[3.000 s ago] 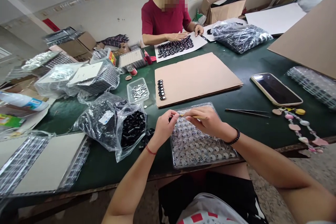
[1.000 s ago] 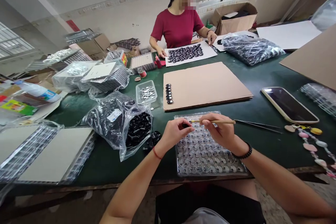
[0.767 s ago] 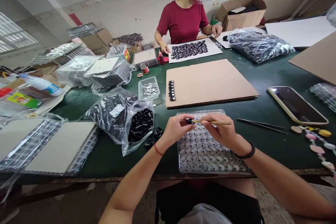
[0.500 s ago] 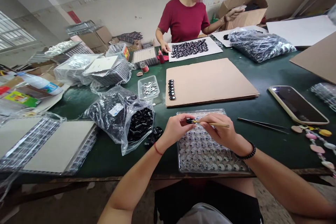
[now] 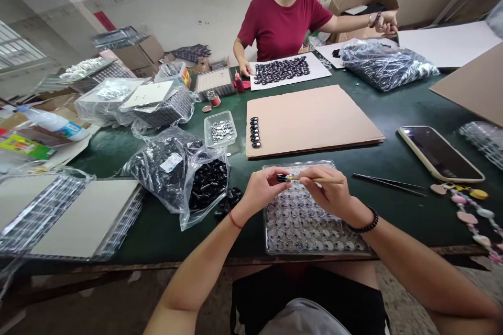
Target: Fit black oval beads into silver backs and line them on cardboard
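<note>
The left forearm (image 5: 200,267) and right forearm (image 5: 416,259) are angling inward from below, elbows wide apart. The left hand (image 5: 264,189) is pinching between thumb and fingers; just beside it, the right hand (image 5: 329,192) is curling its fingers in a pen-like grip.

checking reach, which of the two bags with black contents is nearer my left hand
The clear bag with the white label, left of your left hand; the other bag lies far across the table, with no label showing.

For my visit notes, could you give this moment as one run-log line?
left-hand grip: black piece | right-hand grip: thin stick, tip close to black piece | beneath: clear tray | beyond: cardboard
</note>
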The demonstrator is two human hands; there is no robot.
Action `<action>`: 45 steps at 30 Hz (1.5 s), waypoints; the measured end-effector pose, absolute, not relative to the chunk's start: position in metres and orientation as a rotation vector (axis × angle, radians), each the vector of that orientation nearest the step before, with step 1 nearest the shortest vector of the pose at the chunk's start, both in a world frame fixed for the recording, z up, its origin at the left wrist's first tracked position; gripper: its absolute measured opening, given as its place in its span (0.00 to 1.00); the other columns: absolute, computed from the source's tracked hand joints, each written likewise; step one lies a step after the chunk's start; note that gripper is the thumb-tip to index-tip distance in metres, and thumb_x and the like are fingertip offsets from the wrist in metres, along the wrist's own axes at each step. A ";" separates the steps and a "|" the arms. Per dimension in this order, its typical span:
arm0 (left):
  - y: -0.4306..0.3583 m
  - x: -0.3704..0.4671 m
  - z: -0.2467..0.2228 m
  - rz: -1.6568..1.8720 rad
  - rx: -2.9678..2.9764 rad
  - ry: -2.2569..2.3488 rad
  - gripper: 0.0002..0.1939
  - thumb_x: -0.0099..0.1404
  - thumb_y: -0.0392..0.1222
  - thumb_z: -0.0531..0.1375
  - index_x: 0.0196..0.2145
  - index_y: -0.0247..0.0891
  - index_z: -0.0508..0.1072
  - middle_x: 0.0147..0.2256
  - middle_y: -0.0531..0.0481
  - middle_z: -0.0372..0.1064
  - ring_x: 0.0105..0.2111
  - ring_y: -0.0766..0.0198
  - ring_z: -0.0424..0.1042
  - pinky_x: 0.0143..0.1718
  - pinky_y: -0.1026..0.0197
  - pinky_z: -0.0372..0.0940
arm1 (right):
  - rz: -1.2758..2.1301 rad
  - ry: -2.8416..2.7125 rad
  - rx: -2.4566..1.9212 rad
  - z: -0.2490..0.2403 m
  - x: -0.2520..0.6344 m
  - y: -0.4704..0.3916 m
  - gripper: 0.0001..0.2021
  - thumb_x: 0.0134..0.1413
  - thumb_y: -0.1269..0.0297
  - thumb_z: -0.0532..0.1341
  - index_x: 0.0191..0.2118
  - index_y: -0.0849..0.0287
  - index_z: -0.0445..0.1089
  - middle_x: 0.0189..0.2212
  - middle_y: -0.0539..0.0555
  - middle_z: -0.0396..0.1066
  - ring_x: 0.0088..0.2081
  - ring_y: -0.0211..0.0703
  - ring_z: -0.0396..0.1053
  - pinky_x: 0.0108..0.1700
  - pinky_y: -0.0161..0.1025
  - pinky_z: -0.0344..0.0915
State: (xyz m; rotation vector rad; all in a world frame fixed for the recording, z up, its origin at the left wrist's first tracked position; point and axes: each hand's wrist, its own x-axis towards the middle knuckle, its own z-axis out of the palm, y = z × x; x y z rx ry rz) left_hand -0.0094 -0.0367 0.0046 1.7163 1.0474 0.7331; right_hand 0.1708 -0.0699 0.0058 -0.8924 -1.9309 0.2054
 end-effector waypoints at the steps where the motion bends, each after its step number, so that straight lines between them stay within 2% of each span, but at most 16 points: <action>1: -0.037 -0.009 0.005 0.730 1.709 1.042 0.17 0.51 0.46 0.63 0.38 0.35 0.73 0.27 0.48 0.71 0.25 0.65 0.69 0.27 0.65 0.65 | 0.204 -1.939 -0.904 0.006 0.171 -0.070 0.05 0.57 0.70 0.53 0.34 0.58 0.65 0.23 0.51 0.69 0.24 0.36 0.64 0.29 0.34 0.59; 11: -0.037 -0.008 0.002 0.773 1.703 1.065 0.17 0.53 0.48 0.62 0.37 0.33 0.74 0.31 0.45 0.73 0.26 0.65 0.70 0.28 0.64 0.65 | 0.184 -2.026 -0.921 0.006 0.168 -0.070 0.05 0.58 0.68 0.52 0.33 0.58 0.65 0.24 0.52 0.69 0.25 0.38 0.65 0.29 0.35 0.58; 14: -0.037 -0.006 0.001 0.811 1.631 1.051 0.16 0.53 0.46 0.62 0.36 0.32 0.74 0.26 0.46 0.71 0.23 0.66 0.68 0.25 0.65 0.64 | 0.247 -2.018 -0.914 0.008 0.167 -0.071 0.07 0.58 0.66 0.52 0.32 0.58 0.66 0.22 0.52 0.67 0.24 0.37 0.63 0.28 0.35 0.58; 16: -0.038 -0.005 0.003 0.824 1.560 1.029 0.15 0.52 0.45 0.63 0.35 0.31 0.73 0.24 0.48 0.70 0.21 0.68 0.67 0.23 0.66 0.64 | 0.405 -1.903 -0.922 0.009 0.167 -0.070 0.08 0.58 0.64 0.52 0.31 0.59 0.65 0.21 0.51 0.66 0.23 0.36 0.63 0.26 0.34 0.58; 21: -0.043 -0.002 0.008 0.832 1.489 1.009 0.13 0.51 0.43 0.64 0.33 0.33 0.73 0.23 0.51 0.69 0.21 0.69 0.67 0.24 0.65 0.65 | 1.216 -1.230 -0.903 0.008 0.168 -0.055 0.17 0.59 0.53 0.48 0.24 0.58 0.58 0.16 0.45 0.58 0.16 0.33 0.60 0.19 0.32 0.58; 24: -0.043 -0.001 0.008 0.816 1.537 1.076 0.13 0.52 0.44 0.63 0.34 0.35 0.73 0.20 0.53 0.67 0.20 0.68 0.66 0.23 0.66 0.65 | 1.368 -1.070 -0.910 0.007 0.166 -0.047 0.21 0.56 0.49 0.49 0.19 0.58 0.51 0.14 0.43 0.52 0.14 0.30 0.54 0.16 0.30 0.53; 26: -0.042 -0.001 0.009 0.802 1.561 1.100 0.14 0.52 0.45 0.63 0.36 0.35 0.73 0.19 0.53 0.67 0.20 0.67 0.67 0.23 0.65 0.65 | 1.345 -1.130 -0.976 0.007 0.165 -0.044 0.20 0.53 0.48 0.54 0.20 0.59 0.54 0.15 0.44 0.55 0.15 0.29 0.52 0.16 0.29 0.50; 29: -0.041 -0.001 0.011 0.822 1.614 1.118 0.16 0.52 0.47 0.63 0.36 0.36 0.74 0.19 0.53 0.67 0.18 0.67 0.66 0.21 0.65 0.64 | 1.372 -1.234 -1.030 0.011 0.164 -0.045 0.15 0.47 0.53 0.61 0.27 0.61 0.62 0.18 0.44 0.59 0.18 0.28 0.52 0.18 0.28 0.49; 32: -0.041 -0.002 0.013 0.886 1.758 1.144 0.15 0.52 0.48 0.63 0.35 0.37 0.75 0.20 0.52 0.68 0.18 0.68 0.63 0.20 0.66 0.61 | 1.559 -1.235 -1.000 0.015 0.166 -0.048 0.14 0.47 0.54 0.61 0.32 0.61 0.66 0.16 0.41 0.54 0.15 0.26 0.46 0.16 0.28 0.43; 34: -0.041 -0.003 0.013 0.942 1.880 1.151 0.13 0.52 0.48 0.63 0.34 0.39 0.75 0.23 0.52 0.70 0.19 0.68 0.63 0.21 0.66 0.61 | 1.624 -1.230 -0.989 0.016 0.168 -0.049 0.15 0.46 0.54 0.62 0.33 0.62 0.67 0.16 0.41 0.54 0.15 0.26 0.44 0.16 0.29 0.41; 37: -0.040 -0.003 0.011 0.994 2.019 1.132 0.11 0.53 0.47 0.62 0.34 0.40 0.75 0.26 0.52 0.71 0.20 0.68 0.63 0.23 0.66 0.61 | 1.649 -1.243 -1.003 0.016 0.169 -0.049 0.16 0.43 0.56 0.64 0.35 0.63 0.69 0.19 0.43 0.60 0.16 0.25 0.47 0.17 0.29 0.42; 39: -0.040 -0.004 0.010 1.007 2.081 1.105 0.10 0.54 0.45 0.62 0.34 0.40 0.75 0.28 0.51 0.72 0.20 0.68 0.63 0.24 0.66 0.62 | 1.663 -1.254 -0.997 0.015 0.168 -0.048 0.15 0.43 0.59 0.64 0.36 0.63 0.70 0.21 0.45 0.64 0.18 0.26 0.51 0.19 0.28 0.46; 42: -0.040 -0.004 0.008 1.037 2.157 1.072 0.10 0.55 0.43 0.61 0.36 0.40 0.74 0.29 0.51 0.72 0.21 0.68 0.64 0.26 0.66 0.62 | 1.615 -1.296 -0.969 0.012 0.166 -0.048 0.13 0.44 0.62 0.64 0.38 0.63 0.70 0.27 0.49 0.68 0.25 0.30 0.62 0.27 0.30 0.57; 45: -0.042 -0.005 0.006 1.080 2.226 1.029 0.08 0.56 0.41 0.60 0.35 0.40 0.74 0.27 0.52 0.71 0.22 0.69 0.64 0.27 0.66 0.62 | 1.509 -1.358 -0.974 0.010 0.166 -0.048 0.13 0.45 0.62 0.63 0.38 0.62 0.70 0.27 0.49 0.69 0.29 0.34 0.65 0.31 0.31 0.59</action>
